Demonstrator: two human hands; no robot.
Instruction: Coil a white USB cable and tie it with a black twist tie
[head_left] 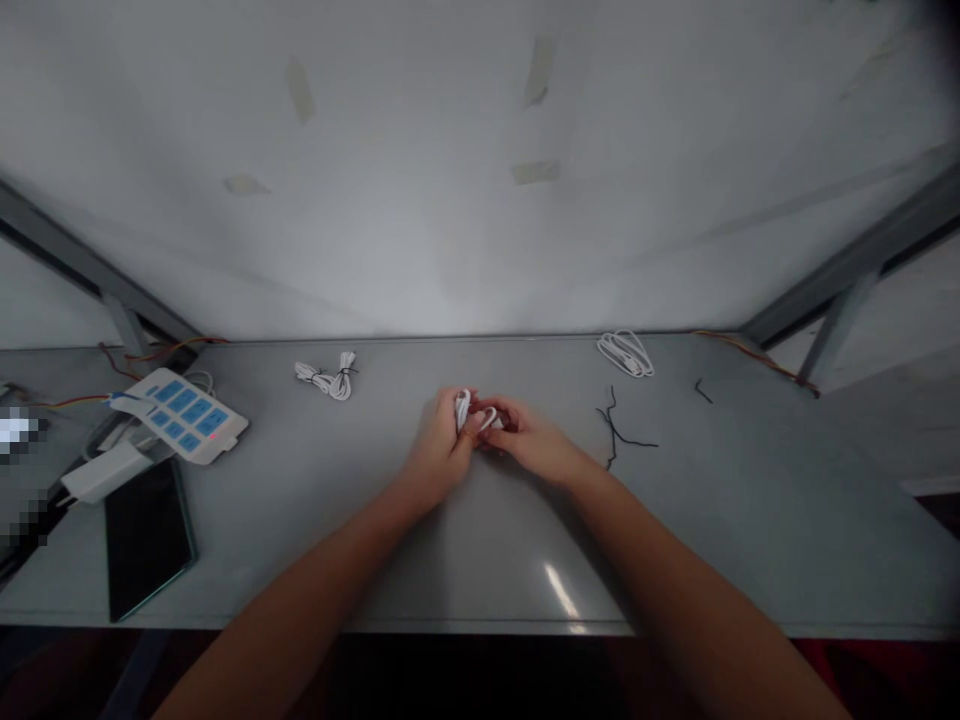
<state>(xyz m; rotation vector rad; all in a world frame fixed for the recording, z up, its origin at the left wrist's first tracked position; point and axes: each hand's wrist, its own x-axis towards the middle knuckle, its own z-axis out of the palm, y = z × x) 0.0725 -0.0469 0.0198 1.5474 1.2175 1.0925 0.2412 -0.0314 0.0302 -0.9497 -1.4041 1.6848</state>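
Note:
Over the middle of the grey table (405, 580), both hands meet around a bundled white cable (463, 408). My left hand (442, 440) is closed on the cable's left part, a loop of it standing up by the thumb. My right hand (525, 435) pinches the other part of the bundle, its fingertips close to the left thumb. The fingers hide much of the cable. Beyond the right hand lie several thin black twist ties (613, 430), with one more black tie (703, 392) farther right.
Two tied white cable bundles (328, 378) lie at back left; a looped white cable (626, 354) is at back right. On the left are a white-and-blue power strip (184, 415), a white charger (109, 470) and a dark tablet (148, 540). A white wall (450, 250) rises behind.

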